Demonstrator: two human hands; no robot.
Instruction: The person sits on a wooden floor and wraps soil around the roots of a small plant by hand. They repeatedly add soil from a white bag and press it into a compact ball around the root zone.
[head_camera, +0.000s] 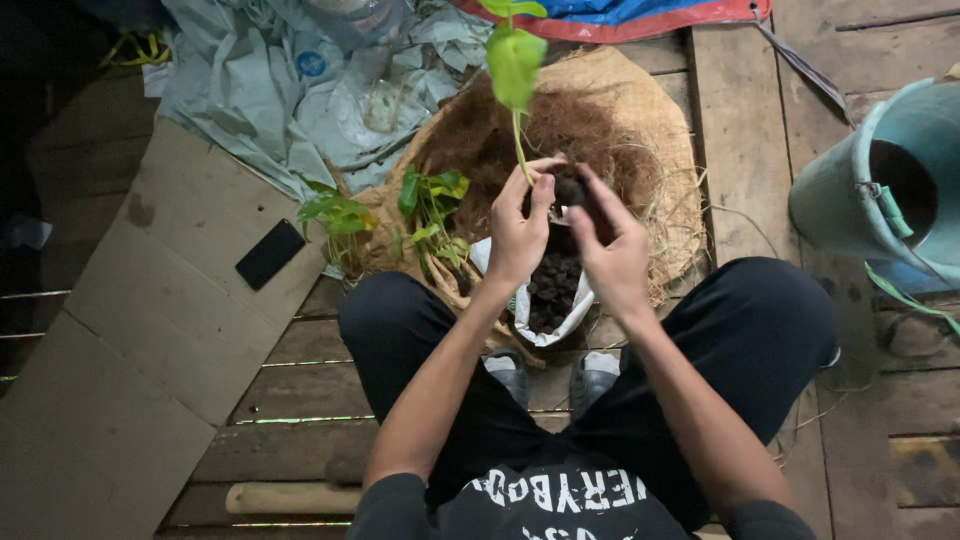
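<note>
Over a white bag of dark soil clods (553, 290), the left hand (517, 232) pinches a slim green-leafed seedling (515, 62) by its stem; the right hand (612, 252) cups its dark root ball (570, 189). Squeezing too hard could snap the stem or crumble the roots.

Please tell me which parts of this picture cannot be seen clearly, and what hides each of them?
- Head view: root end of the seedling, covered by the left hand and right hand.
- Head view: inside of the white bag, partly behind both hands; dark lumps only.
- Head view: teal bucket, cut by the right edge; inside dark.
- Head view: black flat object, too small to identify.
</note>
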